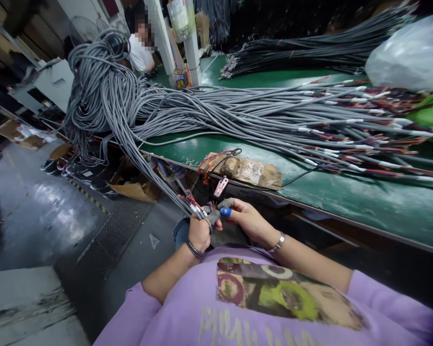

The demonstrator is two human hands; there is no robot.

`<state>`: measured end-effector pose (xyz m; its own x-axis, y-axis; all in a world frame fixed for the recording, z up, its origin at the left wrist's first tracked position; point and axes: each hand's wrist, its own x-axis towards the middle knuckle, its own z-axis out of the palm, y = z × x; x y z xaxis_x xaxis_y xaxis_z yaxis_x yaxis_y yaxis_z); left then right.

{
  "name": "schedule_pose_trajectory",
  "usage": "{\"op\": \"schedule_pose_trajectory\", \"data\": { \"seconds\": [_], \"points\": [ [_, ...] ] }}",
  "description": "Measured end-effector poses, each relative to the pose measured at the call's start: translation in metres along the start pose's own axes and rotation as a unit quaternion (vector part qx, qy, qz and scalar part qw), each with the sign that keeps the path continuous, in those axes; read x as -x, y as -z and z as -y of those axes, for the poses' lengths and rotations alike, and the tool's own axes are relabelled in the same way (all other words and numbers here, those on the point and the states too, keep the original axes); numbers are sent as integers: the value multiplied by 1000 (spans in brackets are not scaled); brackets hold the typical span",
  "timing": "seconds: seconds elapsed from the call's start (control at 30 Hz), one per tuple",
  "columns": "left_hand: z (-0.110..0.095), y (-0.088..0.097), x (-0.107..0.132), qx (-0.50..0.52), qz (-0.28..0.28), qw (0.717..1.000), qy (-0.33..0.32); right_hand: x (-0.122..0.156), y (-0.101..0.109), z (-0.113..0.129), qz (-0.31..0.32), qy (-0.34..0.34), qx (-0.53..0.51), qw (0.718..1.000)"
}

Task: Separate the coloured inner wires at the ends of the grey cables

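My left hand (201, 231) is closed around the ends of several grey cables (169, 191), which run down to it from the big bundle on the bench. White sleeves and thin coloured wires (190, 200) stick out above its fist. Close beside it, my right hand (243, 217) pinches with thumb and forefinger at wire ends, too small to make out singly. Grey covers wrap fingertips of both hands, and a blue band (225, 211) is on a right-hand digit. Just beyond the hands, a pink clip-like piece (221, 187) hangs at the bench edge.
A heap of grey cables (216, 108) lies along the green bench (346, 192), its stripped ends to the right. A taped board (252, 172) rests on the front edge. Behind are darker cables (303, 53), a plastic bag (407, 55) and a person (141, 50). A cardboard box (135, 185) stands below.
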<state>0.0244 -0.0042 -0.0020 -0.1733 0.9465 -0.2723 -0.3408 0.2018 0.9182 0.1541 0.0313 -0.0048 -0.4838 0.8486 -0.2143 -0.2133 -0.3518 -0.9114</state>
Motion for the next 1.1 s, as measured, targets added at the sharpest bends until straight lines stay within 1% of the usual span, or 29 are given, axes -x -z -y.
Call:
{"op": "schedule_pose_trajectory", "data": {
  "seconds": [0.07, 0.17, 0.23, 0.33, 0.4, 0.5, 0.6, 0.7, 0.77, 0.83, 0.9, 0.97, 1.03, 1.1],
  "points": [
    [-1, 1, 0, 2, 3, 1000, 2, 0, 3, 0, -3, 9, 15, 1000],
    [-1, 1, 0, 4, -2, 1000, -4, -2, 6, -1, -28, 16, 35, 999],
    [-2, 1, 0, 4, -9, 1000, -3, -3, 6, -2, -35, 3, 28, 999],
    [-1, 2, 0, -3, -7, 1000, 7, -4, 7, -3, -46, -35, 19, 998],
    [0, 2, -1, -8, -2, 1000, 12, -5, 7, -1, -56, -39, 53, 996],
    [3, 4, -3, -8, 7, 1000, 10, -4, 8, 2, -51, 1, 120, 991],
    [3, 6, -5, -3, 15, 1000, 12, -1, 10, 8, -20, 36, 141, 989],
    [0, 7, -5, 2, 11, 1000, 17, 2, 13, 13, 8, 58, 169, 984],
    [-1, 8, -5, 5, 10, 1000, 16, 2, 15, 16, 7, 70, 174, 982],
    [-2, 9, -6, 8, 11, 1000, 14, 2, 17, 17, -17, 78, 147, 986],
    [-2, 10, -6, 10, 8, 1000, 12, 1, 19, 18, -38, 61, 107, 992],
    [-2, 10, -6, 11, 5, 1000, 12, 1, 19, 18, -37, 18, 82, 996],
    [-2, 10, -5, 9, 3, 1000, 10, 1, 16, 18, -31, -23, 80, 996],
    [-2, 8, -4, 4, 5, 1000, 10, 1, 13, 16, -34, -33, 101, 994]
  ]
}}
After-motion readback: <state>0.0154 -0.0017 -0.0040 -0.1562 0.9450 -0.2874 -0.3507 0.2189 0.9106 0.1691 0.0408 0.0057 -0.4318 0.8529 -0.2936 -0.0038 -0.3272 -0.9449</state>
